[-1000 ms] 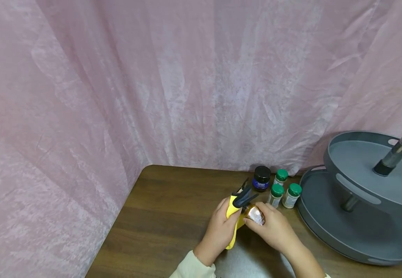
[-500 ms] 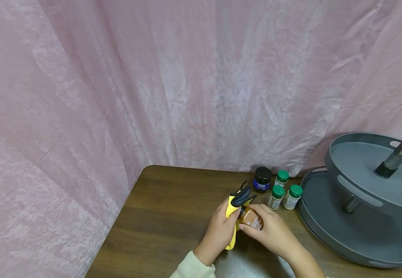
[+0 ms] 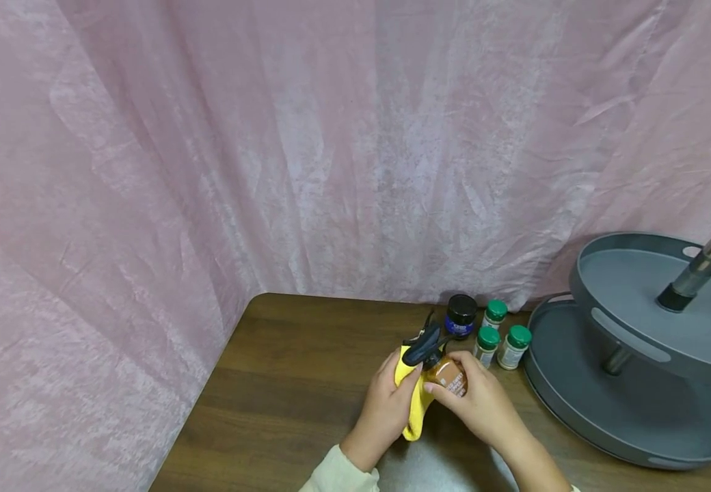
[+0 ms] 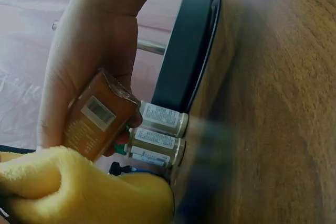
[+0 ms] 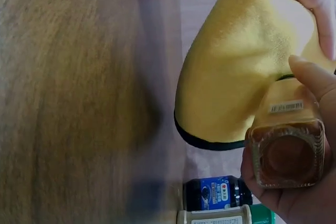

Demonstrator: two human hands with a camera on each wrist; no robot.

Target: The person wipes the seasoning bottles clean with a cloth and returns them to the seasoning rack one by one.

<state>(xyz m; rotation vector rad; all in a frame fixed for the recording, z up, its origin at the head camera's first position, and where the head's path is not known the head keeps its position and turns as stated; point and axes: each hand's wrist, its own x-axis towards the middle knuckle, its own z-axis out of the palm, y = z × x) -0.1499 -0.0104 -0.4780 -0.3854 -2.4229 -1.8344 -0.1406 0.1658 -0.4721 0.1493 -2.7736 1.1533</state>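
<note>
My left hand (image 3: 383,403) grips a yellow plush cloth (image 3: 418,410) with dark edging, bunched around the neck end of a small square glass bottle (image 3: 452,376). The bottle has a brown label and lies tilted, its dark cap end toward the cloth. My right hand (image 3: 485,403) holds the bottle's body between thumb and fingers. From the right wrist, the square glass base of the bottle (image 5: 289,153) faces the camera, and the cloth (image 5: 236,61) hangs down beside it. A barcode on the bottle (image 4: 94,121) shows in the left wrist view.
Behind the hands stand a dark jar (image 3: 461,316) with a blue label and three green-capped jars (image 3: 513,347). A grey two-tier round tray stand (image 3: 626,410) fills the right of the wooden table (image 3: 282,383). A pink curtain (image 3: 331,171) hangs behind.
The bottle has turned in my right fingers, so its brown label now faces up where a bright reflection showed before. The cloth's dark-edged top has folded over closer to the bottle's neck.
</note>
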